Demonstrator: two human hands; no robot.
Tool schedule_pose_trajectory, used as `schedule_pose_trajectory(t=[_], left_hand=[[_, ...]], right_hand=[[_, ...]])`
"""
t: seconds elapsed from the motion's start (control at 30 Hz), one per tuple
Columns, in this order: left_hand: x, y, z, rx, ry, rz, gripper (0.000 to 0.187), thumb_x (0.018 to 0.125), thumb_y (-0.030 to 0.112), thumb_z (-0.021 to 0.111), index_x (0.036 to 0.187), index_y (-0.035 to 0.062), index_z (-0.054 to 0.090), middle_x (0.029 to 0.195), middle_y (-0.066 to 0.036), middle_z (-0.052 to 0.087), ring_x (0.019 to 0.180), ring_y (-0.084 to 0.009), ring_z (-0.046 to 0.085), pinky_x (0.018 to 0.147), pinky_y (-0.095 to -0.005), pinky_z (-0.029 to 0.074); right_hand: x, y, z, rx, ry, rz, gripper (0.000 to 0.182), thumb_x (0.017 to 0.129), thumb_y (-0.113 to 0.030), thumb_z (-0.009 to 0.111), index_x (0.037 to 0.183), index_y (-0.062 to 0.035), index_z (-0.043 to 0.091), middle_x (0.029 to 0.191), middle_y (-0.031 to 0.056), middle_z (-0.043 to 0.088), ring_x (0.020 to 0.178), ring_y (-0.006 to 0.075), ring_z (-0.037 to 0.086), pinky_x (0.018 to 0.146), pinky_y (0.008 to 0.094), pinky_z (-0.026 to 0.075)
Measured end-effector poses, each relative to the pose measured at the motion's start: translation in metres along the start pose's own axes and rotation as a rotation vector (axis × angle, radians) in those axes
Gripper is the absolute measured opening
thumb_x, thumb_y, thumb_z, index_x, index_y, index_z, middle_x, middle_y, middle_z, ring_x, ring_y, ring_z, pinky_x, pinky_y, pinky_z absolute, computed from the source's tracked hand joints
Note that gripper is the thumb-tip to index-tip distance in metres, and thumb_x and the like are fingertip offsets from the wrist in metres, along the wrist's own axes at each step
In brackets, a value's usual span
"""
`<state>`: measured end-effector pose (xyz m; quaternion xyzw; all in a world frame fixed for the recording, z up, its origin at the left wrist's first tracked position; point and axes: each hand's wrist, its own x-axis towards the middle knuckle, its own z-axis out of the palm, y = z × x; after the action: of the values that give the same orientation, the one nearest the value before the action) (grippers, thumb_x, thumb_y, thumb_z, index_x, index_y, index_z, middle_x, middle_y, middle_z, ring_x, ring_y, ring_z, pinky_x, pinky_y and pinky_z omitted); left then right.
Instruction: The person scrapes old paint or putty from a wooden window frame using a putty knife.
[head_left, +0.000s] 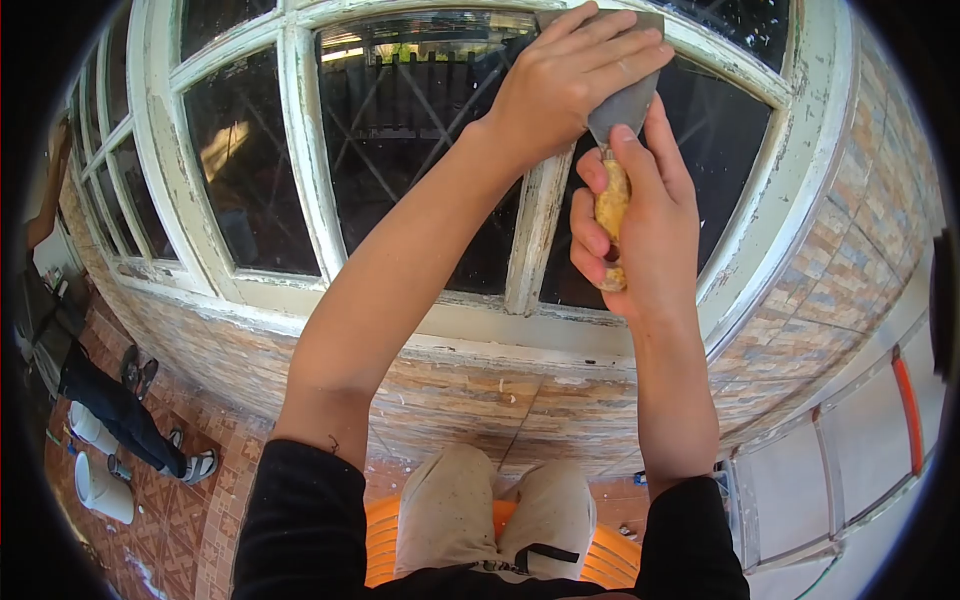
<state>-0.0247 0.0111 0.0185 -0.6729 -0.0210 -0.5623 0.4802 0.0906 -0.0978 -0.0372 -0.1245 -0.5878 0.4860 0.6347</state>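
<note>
The fingers (622,52) of the left hand (560,85) were extended rather than curled, lying across the broad metal blade of the scraper (628,110) near its upper edge. The right hand (660,230) had its fingers closed around the worn yellow handle (612,190), thumb up by the neck and forefinger along the blade's side. The scraper stood nearly upright, blade uppermost, in front of the white window frame (540,230), where an upright bar met the crosspiece.

Working it well called for sharing the job: the right hand setting angle and direction, the left adding light, even pressure. A low blade angle suited the flaking paint, since a steep one could have gouged the wood. The dark glass panes (420,130) lay close on either side, so a slip there risked a scratch or crack, and the left fingertips needed to keep behind the edge. Farther out were the stone-patterned wall (450,390) and an orange chair (620,555) beneath the person's legs.
</note>
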Motion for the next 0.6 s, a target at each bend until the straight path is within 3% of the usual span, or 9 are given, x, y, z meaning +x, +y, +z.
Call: schedule_pose_trajectory(t=[0.07, 0.37, 0.43, 0.6], left_hand=[[-0.001, 0.008, -0.002, -0.069, -0.022, -0.047, 0.039, 0.08, 0.008, 0.063, 0.118, 0.0041, 0.065, 0.119, -0.017, 0.064, 0.115, -0.0331, 0.059, 0.102, -0.0481, 0.042], [-0.002, 0.001, 0.002, -0.04, 0.028, 0.027, 0.038, 0.079, 0.008, 0.063, 0.118, 0.0027, 0.065, 0.119, -0.015, 0.064, 0.114, -0.0319, 0.06, 0.101, -0.0452, 0.043], [0.0, 0.007, -0.007, -0.059, -0.094, 0.003, 0.038, 0.079, 0.008, 0.064, 0.117, 0.0028, 0.065, 0.118, -0.014, 0.065, 0.114, -0.0318, 0.06, 0.102, -0.0457, 0.043], [0.001, 0.004, -0.006, -0.033, -0.102, 0.011, 0.039, 0.078, 0.007, 0.066, 0.117, 0.0034, 0.065, 0.119, -0.013, 0.065, 0.115, -0.0312, 0.059, 0.102, -0.0461, 0.043]], right_hand=[[-0.009, 0.004, -0.005, -0.002, 0.033, 0.019, 0.051, 0.101, -0.017, 0.039, 0.149, -0.0168, 0.024, 0.073, 0.0041, 0.046, 0.039, 0.009, 0.039, 0.028, 0.0228, 0.028], [-0.003, 0.014, -0.011, -0.029, 0.016, -0.004, 0.053, 0.101, -0.019, 0.04, 0.15, -0.0184, 0.022, 0.071, 0.0036, 0.045, 0.038, 0.0085, 0.038, 0.028, 0.0222, 0.028], [0.004, 0.019, -0.01, 0.016, -0.003, -0.02, 0.053, 0.101, -0.019, 0.04, 0.15, -0.0183, 0.022, 0.071, 0.0036, 0.045, 0.038, 0.0084, 0.038, 0.028, 0.0223, 0.028], [0.005, 0.021, -0.009, 0.05, 0.0, -0.049, 0.055, 0.099, -0.014, 0.039, 0.15, -0.0158, 0.02, 0.07, 0.0044, 0.048, 0.037, 0.01, 0.042, 0.028, 0.024, 0.031]])
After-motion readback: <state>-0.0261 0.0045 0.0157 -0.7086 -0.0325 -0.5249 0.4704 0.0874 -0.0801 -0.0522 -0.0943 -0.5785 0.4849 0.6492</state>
